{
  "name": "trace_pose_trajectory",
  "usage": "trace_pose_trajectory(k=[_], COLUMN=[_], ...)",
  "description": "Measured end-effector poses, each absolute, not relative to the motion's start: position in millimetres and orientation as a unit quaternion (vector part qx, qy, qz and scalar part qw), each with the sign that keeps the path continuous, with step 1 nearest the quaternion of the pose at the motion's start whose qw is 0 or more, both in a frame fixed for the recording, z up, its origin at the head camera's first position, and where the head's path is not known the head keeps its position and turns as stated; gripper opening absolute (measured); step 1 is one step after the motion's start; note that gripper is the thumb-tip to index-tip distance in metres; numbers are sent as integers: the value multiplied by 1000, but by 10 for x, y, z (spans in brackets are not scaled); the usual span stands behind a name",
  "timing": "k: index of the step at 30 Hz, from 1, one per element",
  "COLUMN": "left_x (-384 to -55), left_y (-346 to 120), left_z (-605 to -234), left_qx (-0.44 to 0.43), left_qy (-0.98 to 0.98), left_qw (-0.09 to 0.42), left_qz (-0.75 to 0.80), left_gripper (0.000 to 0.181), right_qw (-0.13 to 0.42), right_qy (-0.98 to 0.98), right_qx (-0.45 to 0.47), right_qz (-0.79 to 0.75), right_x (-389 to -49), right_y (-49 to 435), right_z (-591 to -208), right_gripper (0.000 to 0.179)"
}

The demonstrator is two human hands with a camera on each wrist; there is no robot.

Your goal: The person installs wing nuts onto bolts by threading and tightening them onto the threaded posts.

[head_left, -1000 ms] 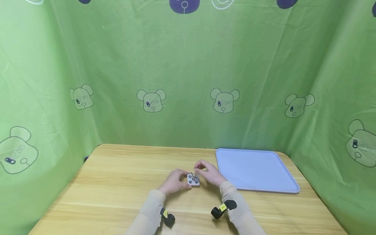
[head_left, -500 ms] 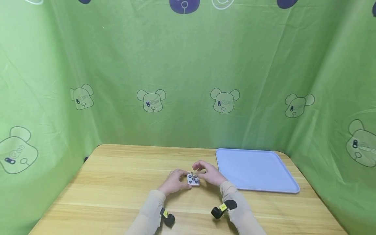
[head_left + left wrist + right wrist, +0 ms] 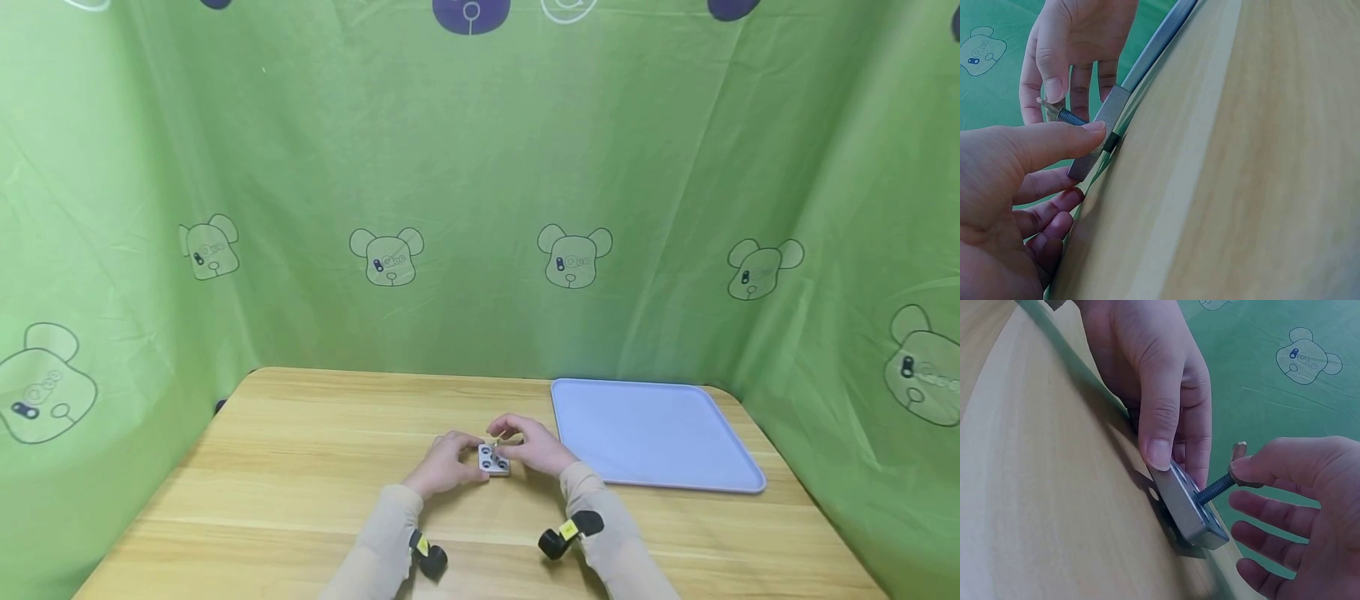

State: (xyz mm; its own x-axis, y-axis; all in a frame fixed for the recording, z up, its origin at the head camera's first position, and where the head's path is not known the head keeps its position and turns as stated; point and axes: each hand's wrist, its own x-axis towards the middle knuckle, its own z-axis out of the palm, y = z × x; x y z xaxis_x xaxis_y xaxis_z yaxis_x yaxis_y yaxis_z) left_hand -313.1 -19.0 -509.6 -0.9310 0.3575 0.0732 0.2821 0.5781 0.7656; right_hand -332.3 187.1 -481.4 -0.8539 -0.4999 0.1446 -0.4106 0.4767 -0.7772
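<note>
A small square metal block (image 3: 486, 460) with several holes stands near the middle of the table. A wing screw (image 3: 1216, 489) rises from its top face, its thread showing above the block. My left hand (image 3: 444, 465) grips the block between thumb and fingers, as the left wrist view also shows. Above the block, my right hand (image 3: 534, 445) touches the wing screw's winged head with the thumb. Its index finger stands apart from the thumb, and the other fingers are loosely bent in the right wrist view (image 3: 1297, 525). The screw's lower end is hidden.
A pale blue tray (image 3: 652, 433) lies at the back right of the wooden table (image 3: 315, 450), beyond the right hand. Green curtains (image 3: 480, 192) with bear prints stand behind the table and along both sides.
My right thumb has moved in against the screw's head, while the index finger has lifted away from it and shifted slightly left. The left hand and block stay in place.
</note>
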Motion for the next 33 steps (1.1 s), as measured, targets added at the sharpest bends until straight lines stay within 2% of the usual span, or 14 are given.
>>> trace_pose_trajectory(k=[6, 12, 33], left_x=[-3138, -3132, -3129], left_y=[-187, -185, -189], left_z=[-5095, -5081, -5083], left_qx=[180, 181, 181], left_qy=[887, 887, 888], left_qw=[45, 45, 47], left_qz=[422, 421, 420], left_gripper=[58, 58, 57], right_qw=[37, 31, 21], right_qy=[863, 864, 875], right_qx=[-264, -259, -213], right_qz=[-429, -432, -434], right_x=[-3320, -3318, -3318], right_y=[1860, 1847, 1840], right_z=[-4812, -4815, -4831], right_gripper=[14, 10, 20])
